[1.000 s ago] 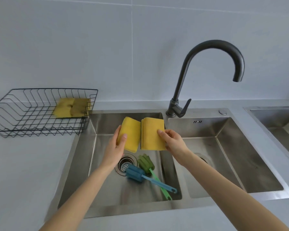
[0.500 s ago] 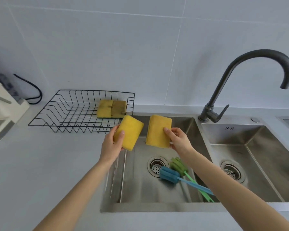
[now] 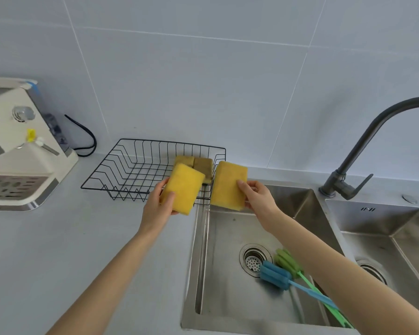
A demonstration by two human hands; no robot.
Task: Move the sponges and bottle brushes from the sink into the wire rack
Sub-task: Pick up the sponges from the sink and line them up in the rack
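Note:
My left hand (image 3: 158, 204) grips a yellow sponge (image 3: 183, 187) just in front of the black wire rack (image 3: 121, 165), near its right front corner. My right hand (image 3: 259, 199) holds a second yellow sponge (image 3: 228, 184) upright over the back left corner of the sink (image 3: 203, 250), right of the rack. Two darker yellow sponges (image 3: 195, 163) lie inside the rack at its back right, partly hidden by the held ones. On the sink floor beside the drain lie a blue bottle brush (image 3: 276, 276) and a green bottle brush (image 3: 289, 262), their handles passing under my right forearm.
A dark curved faucet (image 3: 353, 165) rises at the right between the left basin and a second basin (image 3: 385, 233). A cream-coloured appliance (image 3: 15, 146) with a black cord stands on the grey counter at the far left. A tiled wall is right behind the rack.
Both hands have carried their sponges up and to the left, from above the sink to the rack's right front edge. The view has swung left, bringing the appliance in.

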